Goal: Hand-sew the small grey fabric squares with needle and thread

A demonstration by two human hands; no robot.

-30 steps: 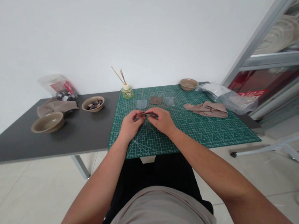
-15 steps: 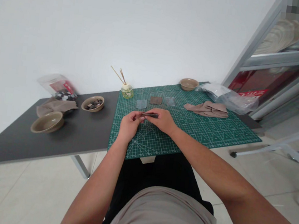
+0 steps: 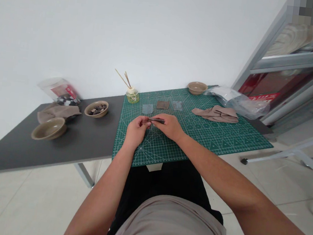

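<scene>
My right hand (image 3: pixel 171 126) grips a slim dark tool (image 3: pixel 158 120), with its narrow tip pointing left; I cannot tell its exact kind. The tip meets the fingertips of my left hand (image 3: pixel 136 130), which are pinched together. Whatever the left fingers hold is too small and too covered to make out. Both hands are close together over the green cutting mat (image 3: pixel 149 150). Just beyond them lie a small clear plastic bag (image 3: pixel 147 109), a small brown square piece (image 3: pixel 162 105) and another clear bag (image 3: pixel 177 105).
A reed diffuser (image 3: pixel 132 95) stands at the mat's back left, a bowl (image 3: pixel 197 88) at the back. On the right are a crumpled brown cloth (image 3: pixel 216 113) and a plastic bag (image 3: pixel 237 98). Leftward sit a bowl of dark pieces (image 3: pixel 96 115), a tilted bowl (image 3: pixel 48 134) and a jar (image 3: pixel 59 87).
The view has shifted very slightly. Both hands keep almost the same pose, with the dark tool still at the left fingertips.
</scene>
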